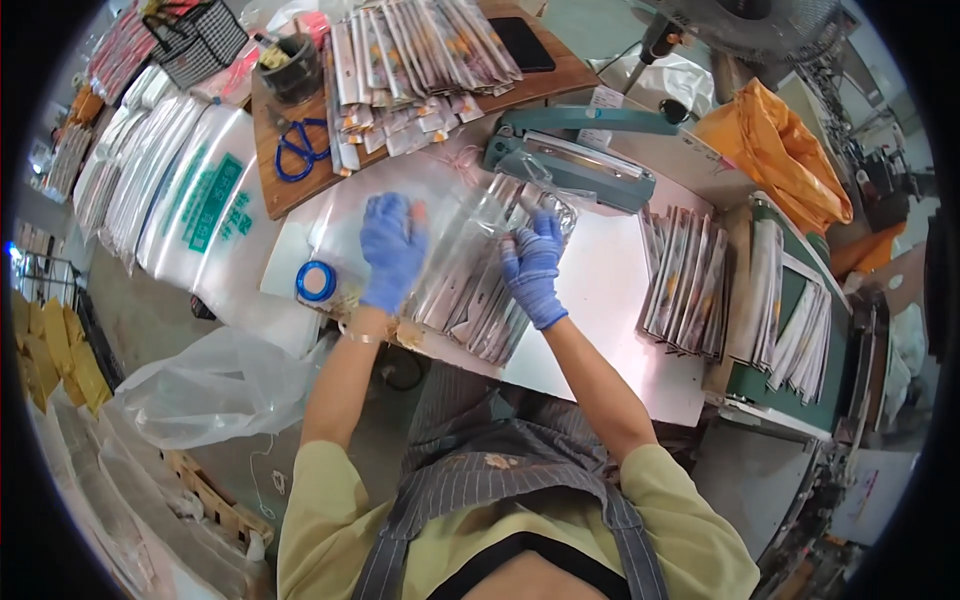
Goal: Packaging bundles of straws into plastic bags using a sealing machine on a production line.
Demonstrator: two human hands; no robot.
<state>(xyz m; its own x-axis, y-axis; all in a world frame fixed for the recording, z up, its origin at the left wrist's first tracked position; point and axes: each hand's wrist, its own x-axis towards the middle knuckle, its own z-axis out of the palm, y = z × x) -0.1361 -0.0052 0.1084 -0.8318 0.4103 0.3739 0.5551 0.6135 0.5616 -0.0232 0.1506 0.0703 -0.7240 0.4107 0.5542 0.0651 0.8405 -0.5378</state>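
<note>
Head view: at centre frame, packets (486,318) slant lengthwise toward the upper right, mostly left of our right hand (537,262), curled against them and nearer than our blurred left hand (393,250); whether either grips, we cannot tell.

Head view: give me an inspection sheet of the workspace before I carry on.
Surface: white tabletop, partly covered; wooden board at its far left.
Job's things: flat packets, clear plastic over part of them.
Clutter: blue-handled scissors and black phone on the board; blue roll at the tabletop's left.
Grippers: gloved left hand blurred, right hand at the packets; grip unclear on both.
Cables: none certain; white string lower left.
Surroundings: fan and orange bag right; plastic-wrapped stacks left.
</note>
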